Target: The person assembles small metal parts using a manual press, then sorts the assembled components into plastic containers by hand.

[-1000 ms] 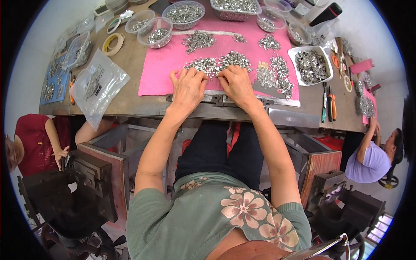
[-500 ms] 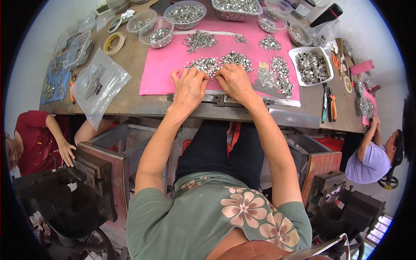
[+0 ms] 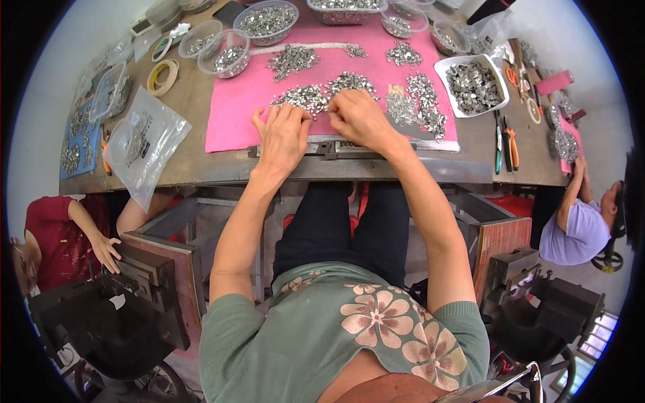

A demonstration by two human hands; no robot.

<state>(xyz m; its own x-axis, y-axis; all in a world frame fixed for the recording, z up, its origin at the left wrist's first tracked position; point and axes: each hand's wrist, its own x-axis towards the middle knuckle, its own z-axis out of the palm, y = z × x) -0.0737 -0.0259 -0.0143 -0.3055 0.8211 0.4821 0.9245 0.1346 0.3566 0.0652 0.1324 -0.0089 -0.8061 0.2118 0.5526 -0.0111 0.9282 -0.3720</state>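
Observation:
Both hands work at the near edge of two heaps of small shiny metal pieces on a pink ribbed mat (image 3: 228, 111). My left hand (image 3: 282, 138) is at the left heap (image 3: 300, 98), little finger spread out, thumb and forefinger pinched together; what they hold is hidden. Beside the right heap (image 3: 351, 82), my right hand (image 3: 361, 121) has its fingers curled in a pinch, their tips turned from view. Under the wrists a narrow metal rail fixture (image 3: 327, 150) runs along the bench's front edge.
More heaps lie behind (image 3: 293, 61) and to the right (image 3: 424, 101). Tubs (image 3: 269, 21) line the back; a white dish of pieces (image 3: 474, 86), pliers (image 3: 510, 144), a tape roll (image 3: 162, 77) and a plastic bag (image 3: 158, 134) flank the mat. Co-workers sit at left and right.
The view has shifted slightly, so the bench appears a little higher and further left. My right hand has curled more tightly; the left stays at the heap's edge.

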